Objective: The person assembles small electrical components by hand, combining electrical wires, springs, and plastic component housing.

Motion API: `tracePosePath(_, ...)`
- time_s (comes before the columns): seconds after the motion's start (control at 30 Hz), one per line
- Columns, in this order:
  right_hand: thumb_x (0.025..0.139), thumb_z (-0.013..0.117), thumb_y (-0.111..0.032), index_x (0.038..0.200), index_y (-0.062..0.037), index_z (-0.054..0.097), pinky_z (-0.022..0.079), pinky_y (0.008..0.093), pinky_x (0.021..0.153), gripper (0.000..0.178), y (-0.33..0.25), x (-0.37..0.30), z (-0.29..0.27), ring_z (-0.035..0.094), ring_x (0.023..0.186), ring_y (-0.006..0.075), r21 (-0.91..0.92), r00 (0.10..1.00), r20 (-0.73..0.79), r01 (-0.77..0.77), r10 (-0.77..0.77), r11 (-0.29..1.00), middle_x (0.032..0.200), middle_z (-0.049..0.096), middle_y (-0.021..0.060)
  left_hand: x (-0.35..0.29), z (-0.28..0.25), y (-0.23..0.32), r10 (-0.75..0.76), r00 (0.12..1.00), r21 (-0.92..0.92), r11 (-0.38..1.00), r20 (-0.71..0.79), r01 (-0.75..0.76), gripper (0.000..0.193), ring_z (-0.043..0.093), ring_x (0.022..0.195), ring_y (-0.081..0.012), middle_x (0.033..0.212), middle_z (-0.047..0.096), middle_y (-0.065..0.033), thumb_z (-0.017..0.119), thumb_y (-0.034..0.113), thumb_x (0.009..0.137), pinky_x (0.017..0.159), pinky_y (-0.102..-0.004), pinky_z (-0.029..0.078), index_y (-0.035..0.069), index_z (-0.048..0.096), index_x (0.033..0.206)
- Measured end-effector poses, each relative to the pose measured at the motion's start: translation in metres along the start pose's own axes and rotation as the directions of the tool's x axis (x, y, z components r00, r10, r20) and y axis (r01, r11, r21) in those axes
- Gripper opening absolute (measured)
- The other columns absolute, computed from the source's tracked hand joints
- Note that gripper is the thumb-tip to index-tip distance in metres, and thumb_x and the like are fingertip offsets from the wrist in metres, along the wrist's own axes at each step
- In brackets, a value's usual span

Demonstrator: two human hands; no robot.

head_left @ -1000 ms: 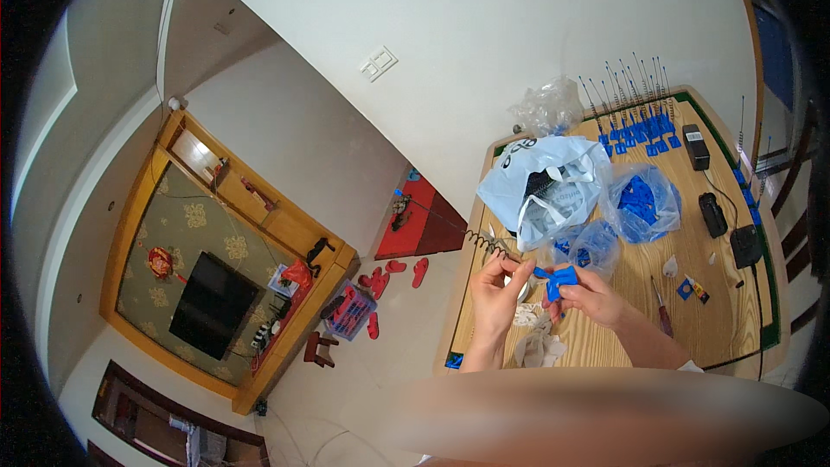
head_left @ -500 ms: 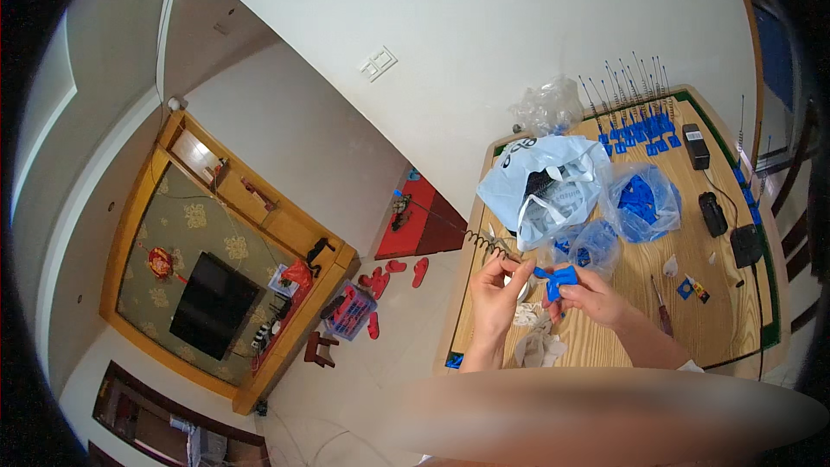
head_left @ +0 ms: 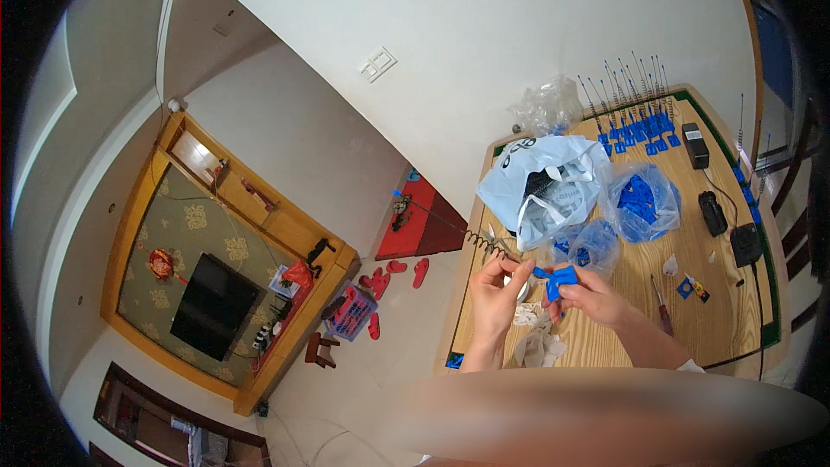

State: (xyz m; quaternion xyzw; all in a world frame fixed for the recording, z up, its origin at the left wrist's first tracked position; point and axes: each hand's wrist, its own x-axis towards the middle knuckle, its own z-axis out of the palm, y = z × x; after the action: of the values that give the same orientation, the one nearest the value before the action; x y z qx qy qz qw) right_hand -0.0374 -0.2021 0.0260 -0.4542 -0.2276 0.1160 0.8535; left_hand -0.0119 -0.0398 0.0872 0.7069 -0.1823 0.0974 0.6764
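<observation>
Above the near left part of the table, my left hand (head_left: 493,303) pinches the base of a thin black wire with a coiled spring section (head_left: 482,243) and a small blue tip. The wire slants up and to the left. My right hand (head_left: 596,298) is closed on a blue plastic piece (head_left: 563,278), which points toward the left fingertips. The wire's lower end and the blue piece meet or nearly meet; the fingers partly hide the spot. Just beyond my hands lies a clear bag (head_left: 596,246) with small blue parts inside.
A white carrier bag (head_left: 553,160) and a bag of blue pieces (head_left: 641,203) lie on the table (head_left: 640,277). Several coiled wires on blue bases (head_left: 640,130) stand at the far edge. At right are a black adapter (head_left: 745,246), a screwdriver (head_left: 662,310) and a small tube (head_left: 699,291).
</observation>
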Motion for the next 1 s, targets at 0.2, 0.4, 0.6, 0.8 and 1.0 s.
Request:
tracePosePath(0.2, 0.088, 0.045, -0.013, 0.118, 0.0014, 0.042, 0.048, 0.0289, 0.066, 0.034, -0.0004, 0.0004, 0.0023, 0.058, 0.072, 0.0162, 0.006, 1.000, -0.003, -0.003, 0.003, 1.000, 0.088, 0.057, 0.0086, 0.0000, -0.0007, -0.0005, 0.010, 1.000, 0.007, 1.000, -0.005, -0.010, 0.012, 0.053, 0.069, -0.0086, 0.078, 0.059, -0.0031, 0.064, 0.001, 0.077, 0.063, -0.0221, 0.041, 0.001, 0.058, 0.067)
tracePosePath(0.4, 0.088, 0.045, -0.013, 0.117, 0.0014, 0.042, 0.048, 0.0287, 0.066, 0.033, -0.0009, 0.0000, 0.0020, 0.058, 0.072, 0.0159, 0.002, 1.000, -0.001, 0.005, -0.005, 1.000, 0.088, 0.057, 0.0083, -0.0002, -0.0003, -0.0002, 0.009, 1.000, -0.005, 1.000, 0.001, -0.009, 0.012, 0.054, 0.068, -0.0083, 0.077, 0.059, -0.0031, 0.064, 0.002, 0.077, 0.062, -0.0216, 0.041, 0.001, 0.058, 0.067)
tracePosePath(0.6, 0.088, 0.045, -0.012, 0.117, 0.0008, 0.042, 0.049, 0.0285, 0.066, 0.032, -0.0001, 0.0002, 0.0016, 0.058, 0.073, 0.0155, 0.006, 1.000, -0.004, -0.002, 0.002, 1.000, 0.088, 0.057, 0.0079, -0.0001, -0.0004, -0.0013, 0.003, 1.000, 0.009, 1.000, -0.014, -0.003, 0.013, 0.053, 0.066, -0.0083, 0.076, 0.059, -0.0028, 0.064, 0.003, 0.078, 0.061, -0.0217, 0.041, 0.002, 0.058, 0.066)
tracePosePath(0.8, 0.088, 0.045, -0.013, 0.117, 0.0006, 0.042, 0.048, 0.0280, 0.066, 0.032, 0.0011, 0.0004, -0.0010, 0.058, 0.073, 0.0151, 0.006, 1.000, 0.013, 0.009, -0.009, 1.000, 0.088, 0.057, 0.0077, 0.0007, 0.0008, -0.0005, 0.010, 1.000, 0.017, 1.000, -0.005, -0.010, 0.012, 0.053, 0.066, -0.0081, 0.075, 0.059, -0.0029, 0.064, 0.002, 0.078, 0.061, -0.0219, 0.041, 0.001, 0.059, 0.067)
tracePosePath(1.0, 0.089, 0.045, -0.013, 0.117, 0.0007, 0.042, 0.048, 0.0279, 0.066, 0.032, -0.0018, -0.0002, 0.0009, 0.058, 0.072, 0.0148, -0.004, 1.000, 0.010, 0.004, -0.004, 1.000, 0.088, 0.057, 0.0078, 0.0006, 0.0000, -0.0028, -0.005, 1.000, -0.004, 1.000, -0.014, 0.005, 0.011, 0.053, 0.067, -0.0081, 0.076, 0.059, -0.0030, 0.064, 0.002, 0.078, 0.062, -0.0218, 0.041, 0.001, 0.059, 0.067)
